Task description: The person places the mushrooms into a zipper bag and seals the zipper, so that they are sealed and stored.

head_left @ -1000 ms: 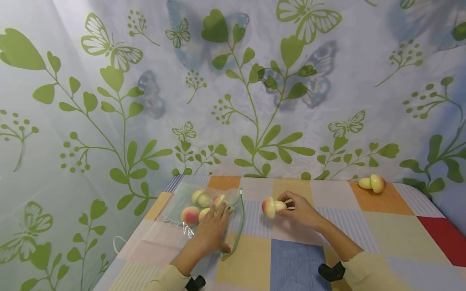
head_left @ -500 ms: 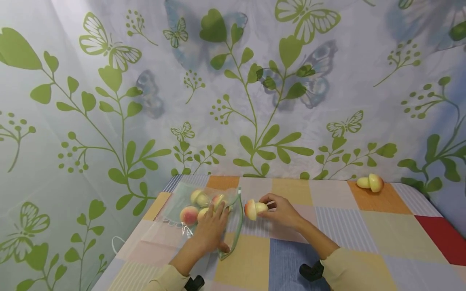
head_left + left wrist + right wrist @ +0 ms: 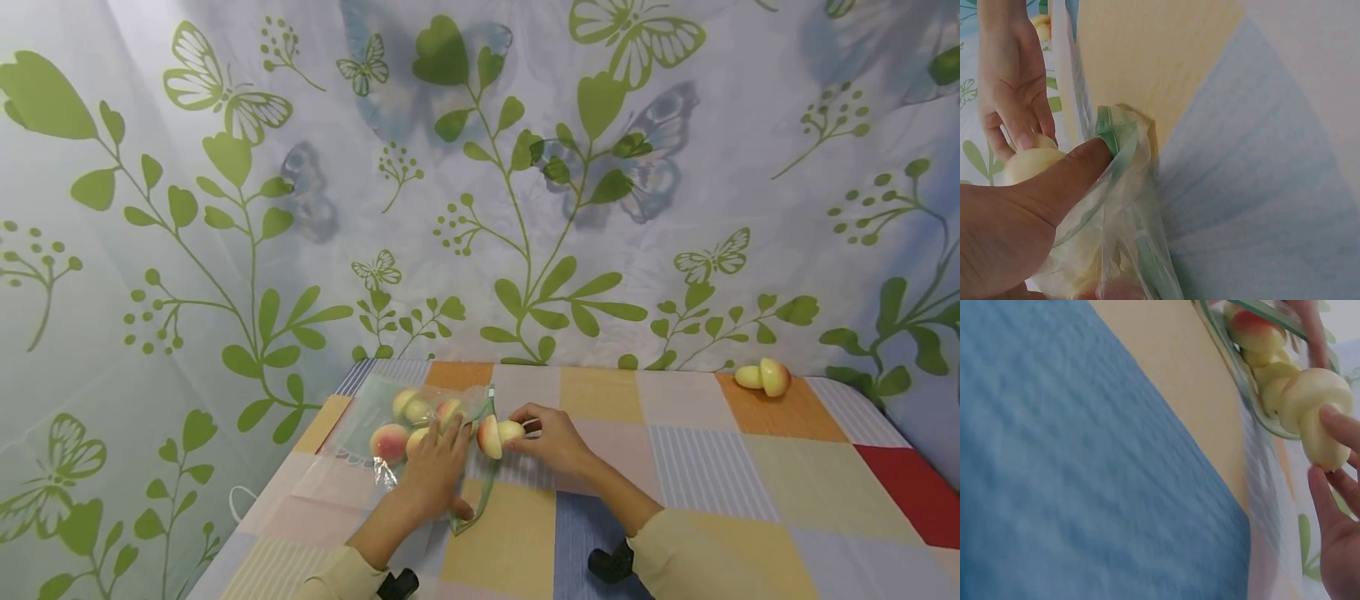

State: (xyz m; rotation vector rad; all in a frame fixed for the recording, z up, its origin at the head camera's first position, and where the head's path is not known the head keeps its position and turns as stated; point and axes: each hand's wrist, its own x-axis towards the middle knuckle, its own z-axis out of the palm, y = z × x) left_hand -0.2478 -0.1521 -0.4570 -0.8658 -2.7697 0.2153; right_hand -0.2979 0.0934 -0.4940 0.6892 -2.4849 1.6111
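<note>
My right hand (image 3: 555, 440) pinches a toy mushroom (image 3: 492, 437) by its pale stem, with its red-and-yellow cap facing left. The cap is at the green-edged mouth of a clear zip bag (image 3: 363, 408). In the right wrist view, fingertips hold the mushroom's (image 3: 1316, 394) stem end. Spread over the bag, my left hand (image 3: 435, 473) has its fingers extended on top and its thumb against the green edge, as the left wrist view shows the thumb (image 3: 1072, 175). Inside the bag lie several similar toys, among them a red-topped one (image 3: 390, 443) and a pale one (image 3: 409, 406); my left hand partly hides them.
Another toy mushroom (image 3: 763, 377) lies at the back right of the table. A patchwork tablecloth (image 3: 787, 475) covers the table. Behind stands a leaf-and-butterfly curtain (image 3: 645, 267). A white loop (image 3: 242, 504) shows at the left table edge.
My right hand has carried the mushroom leftward across the cloth to the bag's mouth. My left hand has stayed in place on the bag.
</note>
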